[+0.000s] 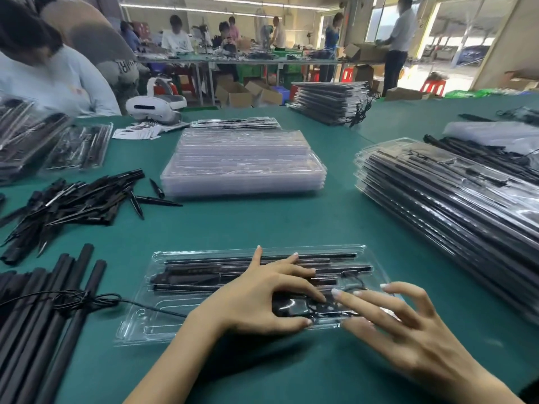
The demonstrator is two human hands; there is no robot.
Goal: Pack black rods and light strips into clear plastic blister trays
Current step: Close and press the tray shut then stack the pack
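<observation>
Tray [186,322] at 6 o'clock: rods [204,259] seated, near slots unfilled. My left hand [256,301] and right hand [408,325], fingers spread, pressed the cable bundle [294,307] in. Empty trays [242,161] at 12; packed stack [449,193] at 2.

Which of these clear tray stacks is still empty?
The middle stack of clear plastic blister trays; the stack of filled trays on the right holds black rods.

A clear plastic blister tray [137,325] lay at six o'clock on the green table [262,223]; stacked empty clear trays [243,163] at twelve, filled tray stack [455,205] at three, loose black rods [43,310] at nine.
</observation>
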